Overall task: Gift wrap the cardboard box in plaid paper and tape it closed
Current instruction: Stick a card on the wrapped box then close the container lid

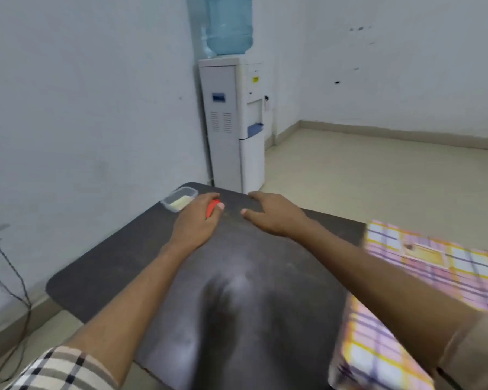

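A sheet of plaid paper (423, 266) in pink, yellow and white lies at the right side of the dark table (119, 266), partly under my right forearm. A tan cardboard surface (479, 342) shows at the lower right edge. My left hand (195, 220) reaches to the far end of the table and closes around a small red object (212, 207), mostly hidden by the fingers. Beside it, my right hand (273, 213) hovers with fingers spread and holds nothing. The whole frame is blurred.
A clear plastic container (179, 199) sits at the table's far left corner, next to my left hand. A white water dispenser (234, 122) with a blue bottle stands against the wall behind the table. A cable (14, 280) hangs at the left wall.
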